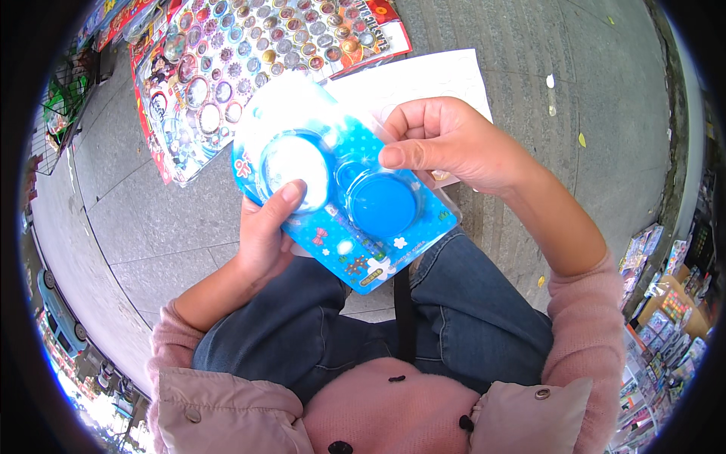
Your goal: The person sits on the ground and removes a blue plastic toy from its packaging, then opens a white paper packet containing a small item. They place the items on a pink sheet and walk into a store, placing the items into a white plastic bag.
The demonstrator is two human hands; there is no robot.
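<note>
Above my lap, both hands grip a blue blister-pack card (371,264) with clear plastic over its front. A round blue piece (384,205) sits under the plastic on the right, and a round white piece with a blue rim (303,170) on the left. My left hand (269,232) holds the card's left edge, its thumb resting over the white piece. My right hand (454,144) pinches the upper right edge between thumb and fingers. Glare washes out the card's top. Beyond it, a white sheet (448,76) with faint round outlines lies partly behind my right hand.
A large printed card of round toys in clear wrap (272,40) lies on the grey paving (170,221). A wire rack (65,108) stands far left. Small packaged goods and a cardboard box (675,309) line the right side. A blue car (59,318) is at far left.
</note>
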